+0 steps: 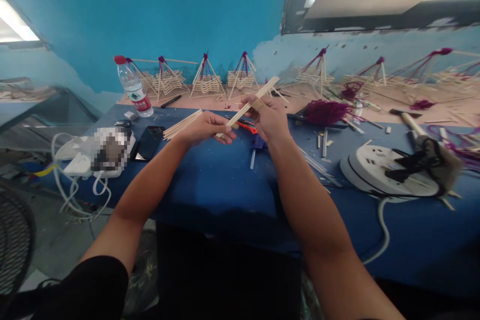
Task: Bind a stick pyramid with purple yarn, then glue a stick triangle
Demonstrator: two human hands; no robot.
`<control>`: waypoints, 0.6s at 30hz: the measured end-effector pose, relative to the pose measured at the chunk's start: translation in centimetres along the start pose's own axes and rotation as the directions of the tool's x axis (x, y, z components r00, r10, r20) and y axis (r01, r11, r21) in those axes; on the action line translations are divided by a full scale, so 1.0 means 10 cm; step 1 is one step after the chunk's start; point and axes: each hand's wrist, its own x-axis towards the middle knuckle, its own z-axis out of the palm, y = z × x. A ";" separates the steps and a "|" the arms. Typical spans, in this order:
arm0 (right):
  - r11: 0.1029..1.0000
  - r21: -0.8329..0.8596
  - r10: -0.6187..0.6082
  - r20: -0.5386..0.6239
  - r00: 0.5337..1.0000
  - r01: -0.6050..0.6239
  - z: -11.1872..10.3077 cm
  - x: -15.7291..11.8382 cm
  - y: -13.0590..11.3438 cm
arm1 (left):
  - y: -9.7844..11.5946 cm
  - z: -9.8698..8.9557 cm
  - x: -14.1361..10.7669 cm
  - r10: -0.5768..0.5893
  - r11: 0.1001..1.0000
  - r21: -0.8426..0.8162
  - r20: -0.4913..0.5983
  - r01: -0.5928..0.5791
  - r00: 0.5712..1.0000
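A small bundle of pale wooden sticks (267, 88) slants between my two hands above the blue table. My right hand (270, 117) is closed round its upper part. The fingers of my left hand (210, 127) pinch the lower end. More loose sticks (182, 125) lie fanned out on the table beside my left hand. An orange-handled tool (246, 128) and a blue glue gun (258, 144) lie just behind and below the bundle, partly hidden by my right hand.
Stick frames tied with purple yarn (205, 82) line the wall. A bottle (135, 87), a phone (150, 142) and a white power strip (80, 162) are at left. Purple yarn (326, 111), a round white socket unit (369, 167) with cable and a hammer (410, 122) are at right.
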 end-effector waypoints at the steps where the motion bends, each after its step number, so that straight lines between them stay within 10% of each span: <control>1: 0.999 0.035 -0.026 -0.046 0.999 0.028 0.03 -0.01 0.02 | 0.00 0.02 0.02 0.033 0.997 -0.066 -0.053 -0.037 0.998; 8: 0.981 0.108 -0.144 -0.174 0.974 0.164 0.24 -0.12 0.21 | 0.04 0.02 0.09 -0.008 0.917 -0.391 -0.227 -0.083 0.974; 18: 0.987 0.032 -0.150 -0.170 0.974 0.157 0.24 -0.20 0.12 | 0.08 0.10 0.02 0.087 0.951 -0.275 -0.211 -0.145 0.973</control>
